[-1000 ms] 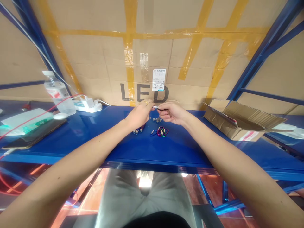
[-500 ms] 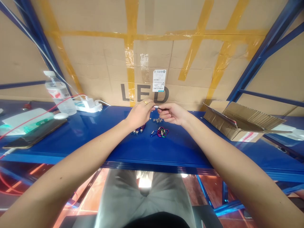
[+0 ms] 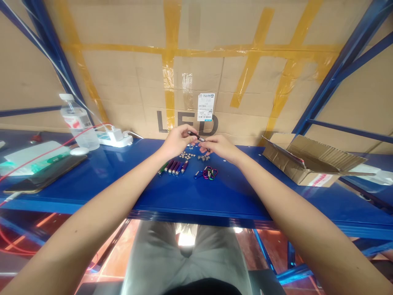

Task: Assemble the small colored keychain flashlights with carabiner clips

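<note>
A slim dark pen-like tube (image 3: pixel 194 135) with a silvery part near its right end is held above the blue table, slanting down to the right. My left hand (image 3: pixel 176 140) is closed on its upper left part. The fingers of my right hand (image 3: pixel 222 147) pinch its lower right end and partly hide it. Under my left hand lies a row of several coloured tubes (image 3: pixel 173 167) with silvery ends. Small silvery pieces lie in two groups, one group (image 3: pixel 186 155) by the left hand and another group (image 3: pixel 203 158) below the right. Coloured carabiners (image 3: pixel 209 174) lie nearer the table's front edge.
A large taped carton (image 3: pixel 138 90) stands behind the blue table (image 3: pixel 202 200). On the right is an open cardboard box (image 3: pixel 307 168). The left side holds a water bottle (image 3: pixel 78 123), a white power strip (image 3: pixel 118 140), a dark tablet-like slab (image 3: pixel 43 176) and a red cable.
My hands have turned the tube, which now slants and shows more of its dark body. The left hand has shifted slightly left, uncovering more of the row of tubes and the silvery pieces.
</note>
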`<state>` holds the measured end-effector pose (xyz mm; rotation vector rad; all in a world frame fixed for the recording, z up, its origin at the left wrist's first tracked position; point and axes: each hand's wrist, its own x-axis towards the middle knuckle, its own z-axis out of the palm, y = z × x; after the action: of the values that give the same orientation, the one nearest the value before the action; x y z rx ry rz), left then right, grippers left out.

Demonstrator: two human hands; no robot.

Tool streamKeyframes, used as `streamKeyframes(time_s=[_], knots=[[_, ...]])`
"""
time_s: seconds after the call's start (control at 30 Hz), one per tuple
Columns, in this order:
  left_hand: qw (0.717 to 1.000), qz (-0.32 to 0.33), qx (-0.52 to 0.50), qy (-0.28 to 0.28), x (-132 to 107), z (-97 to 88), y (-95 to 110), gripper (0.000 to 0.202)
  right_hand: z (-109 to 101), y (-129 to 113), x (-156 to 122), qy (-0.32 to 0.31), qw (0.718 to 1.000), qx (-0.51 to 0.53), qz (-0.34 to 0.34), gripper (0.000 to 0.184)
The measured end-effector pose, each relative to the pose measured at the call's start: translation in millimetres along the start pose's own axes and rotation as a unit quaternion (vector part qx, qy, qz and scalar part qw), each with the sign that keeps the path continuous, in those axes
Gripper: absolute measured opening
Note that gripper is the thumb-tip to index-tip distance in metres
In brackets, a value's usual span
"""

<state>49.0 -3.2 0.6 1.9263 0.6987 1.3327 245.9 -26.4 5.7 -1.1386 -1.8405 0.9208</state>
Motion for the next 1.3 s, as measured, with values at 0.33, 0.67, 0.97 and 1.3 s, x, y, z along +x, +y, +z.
streamKeyframes(time_s=[0.33, 0.67, 0.97, 1.3], knots=[[0.999, -0.023, -0.005, -0.044, -2, 4.3, -8, 0.028, 10, -3, -5, -0.055, 0.998, 0.024, -0.009, 0.016], [0.927, -0.152, -0.342, -0.023, -1, -8.2, -5, 0.091, 28, -6, -12, 0.042, 0.946, -0.271, -0.173, 0.027], [0.895, -0.225, -0.384, -0.034, -1, -6.3, -15, 0.082, 34, -11, -19, 0.053, 0.911, -0.377, -0.16, 0.028], [0.901, -0.235, -0.364, -0.028, -2, -6.8, -12, 0.079, 42, -17, -22, 0.031, 0.888, -0.437, -0.142, 0.031]])
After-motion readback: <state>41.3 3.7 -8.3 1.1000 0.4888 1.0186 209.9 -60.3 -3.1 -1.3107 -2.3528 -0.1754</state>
